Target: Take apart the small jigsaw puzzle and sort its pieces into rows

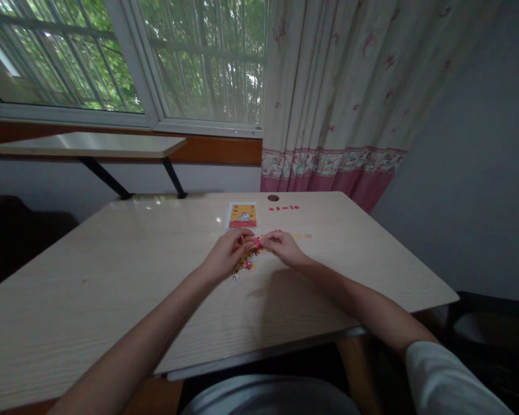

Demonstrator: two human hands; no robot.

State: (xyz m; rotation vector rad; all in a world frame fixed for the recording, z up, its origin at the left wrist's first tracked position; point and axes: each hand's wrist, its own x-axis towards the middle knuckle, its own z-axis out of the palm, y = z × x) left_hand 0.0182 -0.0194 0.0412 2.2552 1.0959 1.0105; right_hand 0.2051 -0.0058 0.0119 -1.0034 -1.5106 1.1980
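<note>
My left hand (227,252) and my right hand (282,246) meet over the middle of a pale wooden table (112,288). Both pinch a small pink puzzle piece (256,244) between their fingertips. Under and beside the hands lies a partly joined jigsaw (245,266) with red and yellow colours. A small orange picture card (242,215) lies just beyond the hands. Past it to the right, a short row of red puzzle pieces (283,208) rests near a round cable hole (273,197).
A few more yellow pieces (303,236) lie right of my hands. A narrow shelf (90,144) juts out under the window (125,63) at the back left. A patterned curtain (350,98) hangs at the back right, next to a grey wall.
</note>
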